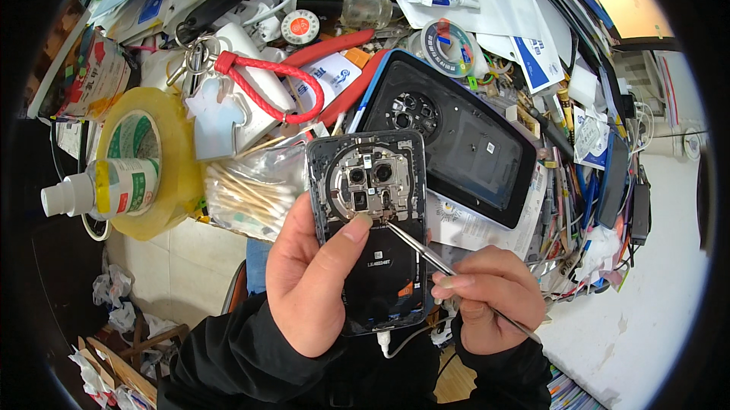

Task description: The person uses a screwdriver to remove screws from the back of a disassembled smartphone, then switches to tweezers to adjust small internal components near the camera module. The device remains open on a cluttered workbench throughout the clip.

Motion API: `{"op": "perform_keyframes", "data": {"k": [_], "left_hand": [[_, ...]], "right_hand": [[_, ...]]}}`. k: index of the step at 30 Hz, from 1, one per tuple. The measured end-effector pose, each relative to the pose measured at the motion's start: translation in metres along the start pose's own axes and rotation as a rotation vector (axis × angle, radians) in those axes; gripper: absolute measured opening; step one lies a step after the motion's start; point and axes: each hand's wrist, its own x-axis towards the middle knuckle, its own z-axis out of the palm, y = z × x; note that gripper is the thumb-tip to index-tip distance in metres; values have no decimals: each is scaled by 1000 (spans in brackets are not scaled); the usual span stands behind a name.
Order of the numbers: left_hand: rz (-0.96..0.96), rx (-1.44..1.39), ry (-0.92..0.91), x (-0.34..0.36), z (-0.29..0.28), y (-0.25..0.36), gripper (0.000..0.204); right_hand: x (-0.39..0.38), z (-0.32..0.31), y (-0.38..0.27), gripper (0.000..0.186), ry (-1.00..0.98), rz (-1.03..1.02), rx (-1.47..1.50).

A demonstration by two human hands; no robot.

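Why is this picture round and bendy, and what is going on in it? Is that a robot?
There's no robot here: those are a person's two bare hands. The picture comes from a camera worn on the person's head, looking down. Its very wide lens makes the dark round edge and bends straight lines.

The left hand holds an opened phone, so you can see its insides. A white cable is at its bottom end. The right hand holds a thin metal tool, its tip at the phone's middle.

Behind the phone is a very cluttered surface: a dark cover, a big yellow tape roll, a bottle lying in front of it, and a bag of cotton swabs.
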Motion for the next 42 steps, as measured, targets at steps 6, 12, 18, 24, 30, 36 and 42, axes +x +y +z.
{"op": "perform_keyframes", "data": {"k": [6, 12, 18, 24, 30, 36, 42], "left_hand": [[17, 48, -12, 0, -2, -2, 33], [21, 51, -23, 0, -3, -1, 34], [39, 181, 48, 0, 2, -2, 45], [29, 99, -2, 0, -1, -1, 38], [26, 140, 25, -1, 0, -2, 41], [23, 63, -19, 1, -1, -1, 33], [47, 230, 44, -1, 2, -3, 43]], "right_hand": [[-1, 1, 3, 19, 39, 5, 18], [-1, 3, 5, 19, 41, -5, 35], [-1, 4, 6, 19, 46, 2, 55], [-1, 3, 6, 20, 31, -2, 40], [0, 3, 6, 20, 34, -15, 23], [-2, 0, 5, 20, 35, -34, 9], [-6, -4, 2, 19, 155, -21, 40]]}}
